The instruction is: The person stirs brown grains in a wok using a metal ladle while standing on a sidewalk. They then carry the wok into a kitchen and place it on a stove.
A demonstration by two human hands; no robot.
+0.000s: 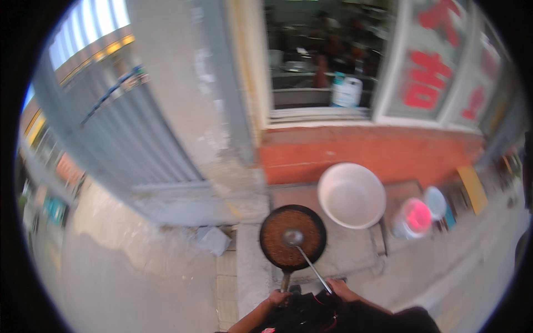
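Observation:
My left hand (280,297) is closed around the handle of a black wok (321,235), which I hold out in front of my body. Reddish-brown food (287,218) covers the inside of the wok; what it is exactly cannot be told. A metal ladle (293,237) rests with its round bowl in the middle of the food. Its long shaft slants down to the right, where my right hand (339,288) grips its end.
Beyond the wok stands a large white basin (352,195) on the paving. Further right are a bucket with something pink (412,218) and a pale tub (435,203). A low orange wall (366,154) runs under a window; corrugated metal (137,141) rises at the left.

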